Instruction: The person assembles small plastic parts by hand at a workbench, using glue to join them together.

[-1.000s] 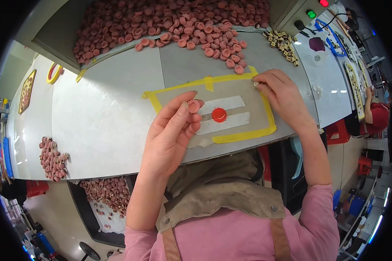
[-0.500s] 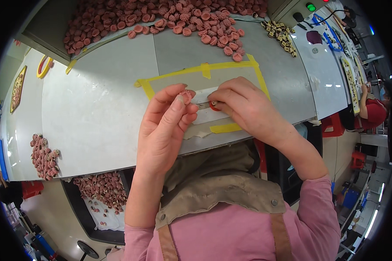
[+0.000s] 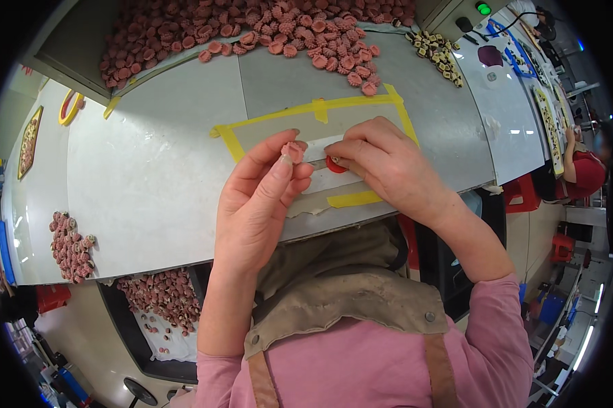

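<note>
At a grey workbench (image 3: 150, 177), the left hand (image 3: 259, 204) pinches a small pink part (image 3: 293, 151) between thumb and fingertips — held close to the red disc (image 3: 335, 164) that the right hand (image 3: 388, 166), fingers closed narrow, presses inside the yellow-taped frame (image 3: 316, 109), apparently for joining.

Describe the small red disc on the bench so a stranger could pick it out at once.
On the long grey workbench, find the rectangle of yellow tape in front of the person. Inside it, on a white strip, the small red disc lies under the right hand's fingertips. It is brighter red than the pale pink pieces heaped behind.
</note>
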`<action>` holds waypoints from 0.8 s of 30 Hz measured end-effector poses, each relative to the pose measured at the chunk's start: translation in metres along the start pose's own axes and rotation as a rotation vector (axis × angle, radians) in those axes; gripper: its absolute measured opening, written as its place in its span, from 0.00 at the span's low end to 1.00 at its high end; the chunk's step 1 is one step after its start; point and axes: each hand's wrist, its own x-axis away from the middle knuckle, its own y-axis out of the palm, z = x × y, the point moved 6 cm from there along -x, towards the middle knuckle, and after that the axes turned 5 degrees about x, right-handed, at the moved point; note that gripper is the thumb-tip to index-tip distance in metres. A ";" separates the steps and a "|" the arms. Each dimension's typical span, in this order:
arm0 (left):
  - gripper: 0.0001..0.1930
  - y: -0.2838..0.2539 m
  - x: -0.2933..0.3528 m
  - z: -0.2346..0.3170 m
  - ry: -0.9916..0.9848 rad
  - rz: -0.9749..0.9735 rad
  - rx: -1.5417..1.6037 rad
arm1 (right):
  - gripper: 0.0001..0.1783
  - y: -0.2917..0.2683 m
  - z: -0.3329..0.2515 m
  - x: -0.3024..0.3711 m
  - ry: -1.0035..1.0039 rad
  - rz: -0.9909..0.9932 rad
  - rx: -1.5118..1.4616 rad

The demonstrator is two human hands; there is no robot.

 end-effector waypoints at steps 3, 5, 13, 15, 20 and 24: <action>0.17 0.000 0.000 0.000 0.009 -0.035 0.002 | 0.12 0.001 0.001 0.002 0.010 0.007 -0.010; 0.17 0.001 -0.001 0.001 0.021 -0.056 0.014 | 0.10 0.004 0.008 0.003 0.121 -0.047 -0.125; 0.17 0.004 0.000 -0.003 -0.030 -0.052 -0.018 | 0.10 -0.009 -0.006 -0.013 0.262 0.103 -0.668; 0.17 0.006 -0.001 -0.003 -0.016 -0.055 -0.026 | 0.10 -0.008 -0.011 -0.018 0.176 0.115 -0.612; 0.16 0.009 -0.003 -0.003 0.004 -0.067 -0.006 | 0.10 -0.001 -0.014 -0.015 0.115 0.172 -0.500; 0.15 0.008 0.002 -0.001 0.219 0.037 -0.250 | 0.11 0.009 -0.011 -0.012 0.174 0.198 -0.568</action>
